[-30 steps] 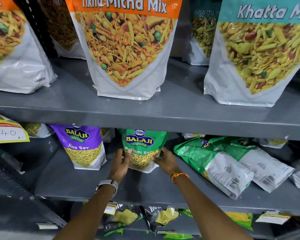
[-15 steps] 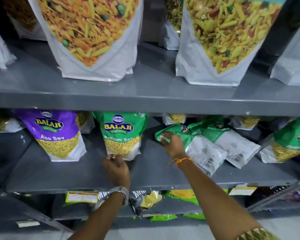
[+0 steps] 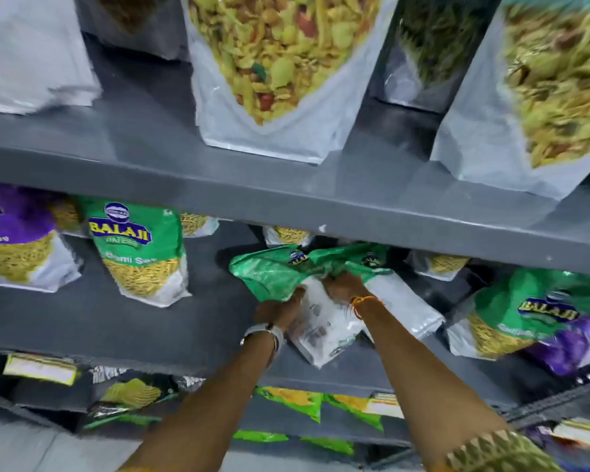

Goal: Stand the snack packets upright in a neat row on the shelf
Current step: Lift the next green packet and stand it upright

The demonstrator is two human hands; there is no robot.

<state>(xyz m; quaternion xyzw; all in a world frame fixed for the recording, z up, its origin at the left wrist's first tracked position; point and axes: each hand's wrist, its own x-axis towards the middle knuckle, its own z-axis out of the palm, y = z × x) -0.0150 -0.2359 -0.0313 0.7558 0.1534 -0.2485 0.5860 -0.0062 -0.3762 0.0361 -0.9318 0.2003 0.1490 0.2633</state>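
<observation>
On the grey metal middle shelf (image 3: 123, 321), both hands grip a fallen green-and-white plastic snack packet (image 3: 315, 313) that lies flat, its white back panel with printed blocks facing up and its bottom end hanging over the shelf's front edge. The left hand (image 3: 280, 310), a silver watch (image 3: 263, 333) at its wrist, has its fingers clenched on the packet's left edge. The right hand (image 3: 346, 286), with an orange thread band (image 3: 365, 301) on the wrist, presses fingers curled into the packet's green upper part. A second green-and-white packet (image 3: 402, 301) lies flat just beside and partly under it on the right. Further left, a green Balaji sev packet (image 3: 142, 250) and a purple Balaji sev packet (image 3: 17, 236) stand upright, well apart from the hands. At the right a green packet (image 3: 525, 311) leans tilted over a purple one (image 3: 573, 342). Above, large white pouches of yellow snack mix (image 3: 273, 73) stand on the grey upper shelf (image 3: 286, 195).
</observation>
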